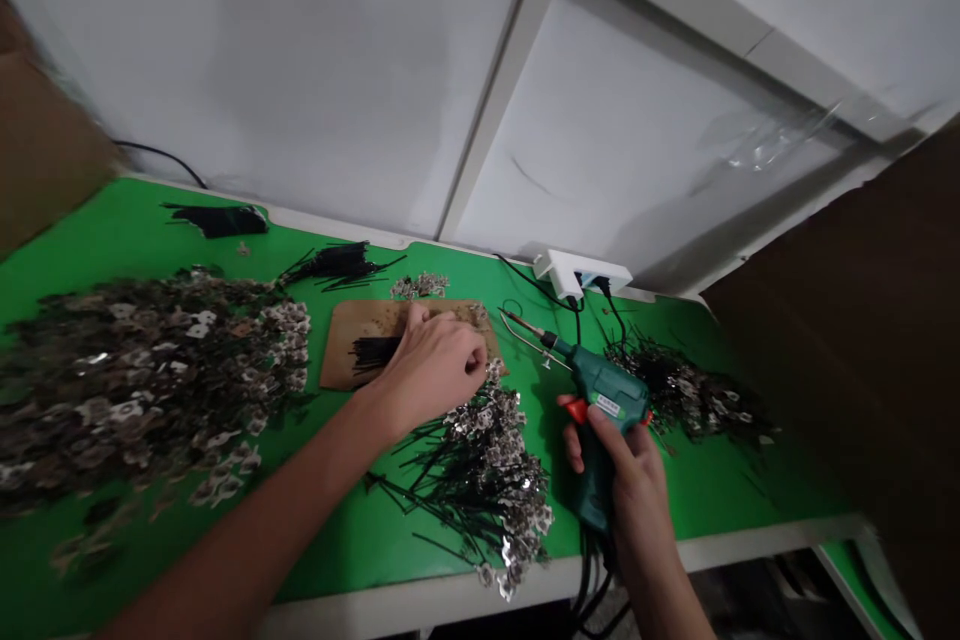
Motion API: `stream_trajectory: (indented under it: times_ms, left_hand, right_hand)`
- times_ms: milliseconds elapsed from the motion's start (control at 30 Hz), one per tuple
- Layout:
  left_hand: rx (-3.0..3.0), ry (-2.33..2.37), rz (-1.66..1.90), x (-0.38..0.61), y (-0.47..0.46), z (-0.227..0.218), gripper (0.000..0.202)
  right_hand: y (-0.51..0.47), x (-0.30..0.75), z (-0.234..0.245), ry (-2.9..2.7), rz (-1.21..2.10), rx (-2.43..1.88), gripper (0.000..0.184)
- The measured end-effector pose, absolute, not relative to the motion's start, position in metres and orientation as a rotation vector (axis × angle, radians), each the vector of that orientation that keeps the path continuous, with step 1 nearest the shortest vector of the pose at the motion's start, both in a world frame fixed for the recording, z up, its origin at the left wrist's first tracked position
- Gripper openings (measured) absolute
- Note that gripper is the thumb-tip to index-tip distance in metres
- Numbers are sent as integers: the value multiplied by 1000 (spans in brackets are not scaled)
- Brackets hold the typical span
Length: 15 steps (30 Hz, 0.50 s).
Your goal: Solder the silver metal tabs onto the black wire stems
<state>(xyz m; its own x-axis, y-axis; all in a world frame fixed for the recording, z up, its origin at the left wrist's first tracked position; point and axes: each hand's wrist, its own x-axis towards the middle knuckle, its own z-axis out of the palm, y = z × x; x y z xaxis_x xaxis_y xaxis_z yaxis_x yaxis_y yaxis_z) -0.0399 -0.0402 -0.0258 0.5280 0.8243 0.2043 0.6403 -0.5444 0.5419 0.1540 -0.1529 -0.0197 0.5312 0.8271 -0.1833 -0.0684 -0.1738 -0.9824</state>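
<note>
1. Taking the brown board [334, 360] as the centre of the clock, the short black wires [373, 355] lie side by side on it, towards 9 o'clock; that row probably keeps their ends level.
2. The left hand [439, 360] arches over the board from 7 o'clock, fingers bent down beside the wires. Its fingertips are hidden, so I cannot tell whether they pinch anything; the placing suggests steadying.
3. At 4 o'clock the right hand [641, 470] is wrapped around the pistol handle of a green soldering gun [604, 375], red trigger by the fingers. The hold seems chosen to aim the iron tip [517, 320], which points to 10 o'clock, near the board but apart from it.
4. Wires with metal clips [487, 480] fan out at 5 o'clock, and a larger clip heap [150, 370] spreads at 9, both likely put within arm's reach.
5. A spare wire bundle [337, 263] lies at 10 o'clock, small loose clips [420, 285] at 12.
6. The green tabletop [337, 530] meets a pale panelled wall [337, 70]; a white power strip [616, 273] sits against it at 2 o'clock, presumably to shorten the cable run.
7. Brown cardboard [45, 130] stands at 10 o'clock; the lighting is dim.
</note>
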Motion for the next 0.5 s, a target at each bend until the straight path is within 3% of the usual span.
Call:
stream_trajectory:
  times_ms: [267, 500]
  left_hand:
    - [2341, 1467, 518, -80, -23, -4, 10]
    - [2366, 1688, 198, -102, -25, 9, 14]
  right_hand:
    - [-149, 150, -15, -785, 960, -1529, 29]
    - [-144, 146, -15, -861, 965, -1565, 28]
